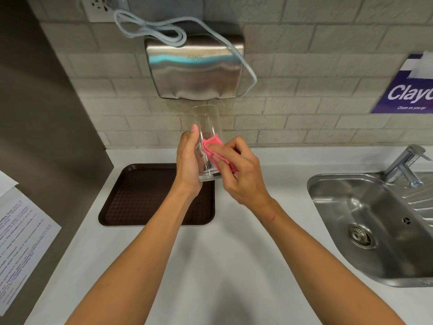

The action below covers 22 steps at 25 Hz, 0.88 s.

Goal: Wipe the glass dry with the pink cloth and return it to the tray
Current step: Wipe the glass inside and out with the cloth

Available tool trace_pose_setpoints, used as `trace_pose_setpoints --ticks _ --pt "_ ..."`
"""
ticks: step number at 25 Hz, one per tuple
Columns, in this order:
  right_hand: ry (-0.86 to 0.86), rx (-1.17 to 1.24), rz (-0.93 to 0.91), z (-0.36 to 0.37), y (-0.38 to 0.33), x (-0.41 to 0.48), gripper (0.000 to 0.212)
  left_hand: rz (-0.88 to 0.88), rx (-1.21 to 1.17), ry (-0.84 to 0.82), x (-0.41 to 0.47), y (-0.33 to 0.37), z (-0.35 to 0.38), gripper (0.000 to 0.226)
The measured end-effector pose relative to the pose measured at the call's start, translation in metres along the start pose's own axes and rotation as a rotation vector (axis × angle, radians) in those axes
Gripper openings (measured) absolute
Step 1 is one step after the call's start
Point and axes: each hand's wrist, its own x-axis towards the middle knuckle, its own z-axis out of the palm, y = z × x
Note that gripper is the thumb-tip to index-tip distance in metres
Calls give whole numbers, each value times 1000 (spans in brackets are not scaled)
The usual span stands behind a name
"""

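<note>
A clear drinking glass point(203, 124) is held upright in the air above the counter, its mouth up and its thick base down. My left hand point(188, 160) grips its left side near the bottom, thumb pointing up along the wall. My right hand point(239, 171) presses a folded pink cloth point(212, 146) against the glass's right side. Below and to the left lies the dark brown tray point(140, 198), with nothing on it.
A steel hand dryer point(194, 69) with a looped grey cable hangs on the tiled wall just behind the glass. A steel sink point(375, 228) and tap point(405, 163) are at the right. Printed paper point(21, 242) lies at the left edge.
</note>
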Motion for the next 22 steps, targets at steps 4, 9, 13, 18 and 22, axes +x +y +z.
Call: trace_pose_setpoints --ticks 4,9,13,18,22 --pt "59 -44 17 -1 2 29 29 -13 -7 -55 3 1 5 80" --pt "-109 -115 -126 -3 1 4 28 10 59 -3 17 9 0 79" --pt "-27 -47 -65 -2 -1 13 29 -1 -17 -85 18 1 -3 51" --pt "162 90 150 -3 -1 50 30 -33 -161 -195 14 -6 2 63" --pt "244 359 437 0 -5 58 30 -19 -149 -156 16 -3 3 57"
